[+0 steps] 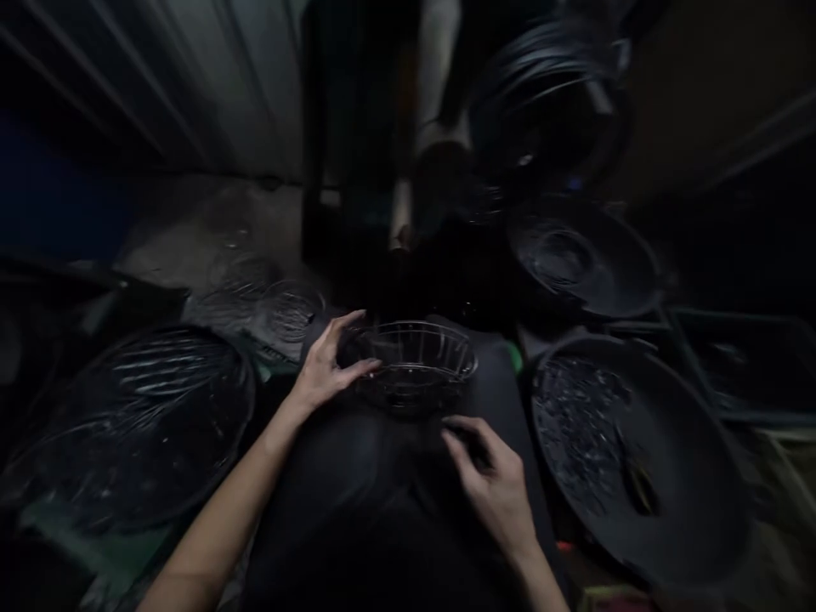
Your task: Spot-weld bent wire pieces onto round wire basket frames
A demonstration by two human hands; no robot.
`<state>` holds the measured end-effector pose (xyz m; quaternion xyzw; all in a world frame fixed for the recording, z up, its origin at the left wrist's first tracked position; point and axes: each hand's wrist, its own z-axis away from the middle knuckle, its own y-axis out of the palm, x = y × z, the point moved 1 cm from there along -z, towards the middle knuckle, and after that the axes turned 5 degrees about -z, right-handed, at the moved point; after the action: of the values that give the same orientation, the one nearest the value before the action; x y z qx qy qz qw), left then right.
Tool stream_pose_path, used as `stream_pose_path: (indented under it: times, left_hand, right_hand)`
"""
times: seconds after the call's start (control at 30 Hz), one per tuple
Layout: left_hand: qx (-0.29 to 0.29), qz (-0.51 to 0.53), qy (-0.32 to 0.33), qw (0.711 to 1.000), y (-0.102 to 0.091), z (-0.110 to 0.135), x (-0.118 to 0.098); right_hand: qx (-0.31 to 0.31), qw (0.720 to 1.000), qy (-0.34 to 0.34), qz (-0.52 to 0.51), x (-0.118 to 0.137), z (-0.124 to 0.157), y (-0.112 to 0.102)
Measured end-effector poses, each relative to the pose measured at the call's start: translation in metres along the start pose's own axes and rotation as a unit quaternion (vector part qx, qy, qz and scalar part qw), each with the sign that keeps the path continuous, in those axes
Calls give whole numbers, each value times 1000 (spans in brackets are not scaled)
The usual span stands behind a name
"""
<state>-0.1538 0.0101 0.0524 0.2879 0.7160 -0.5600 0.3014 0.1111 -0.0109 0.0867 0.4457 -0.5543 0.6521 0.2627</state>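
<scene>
A small dark wire basket (416,364) sits on a dark surface, seemingly my lap, at the centre of the dim head view. My left hand (328,364) grips the basket's left rim, fingers curled round the wire. My right hand (494,480) rests just below and right of the basket, fingers pinched on a small dark object I cannot make out.
A large plastic-wrapped stack of wire frames (137,416) lies at the left. Two big dark round pans (643,459) (583,259) hold small dark parts at the right. More wire baskets (271,297) lie on the floor behind; a coil of wire (548,93) is at the back.
</scene>
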Motion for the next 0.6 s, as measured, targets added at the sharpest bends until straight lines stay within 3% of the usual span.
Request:
stream_pose_path:
  times: [0.07, 0.23, 0.6]
  left_hand:
    - [2, 7, -3, 1000, -1, 10, 7]
    - [73, -9, 3, 997, 4, 25, 11]
    - [116, -33, -33, 992, 6, 12, 19]
  right_hand:
    - [18, 1000, 10, 8, 0, 1, 1]
    - [42, 998, 29, 32, 7, 4, 3]
    - [48, 998, 41, 17, 2, 6, 6]
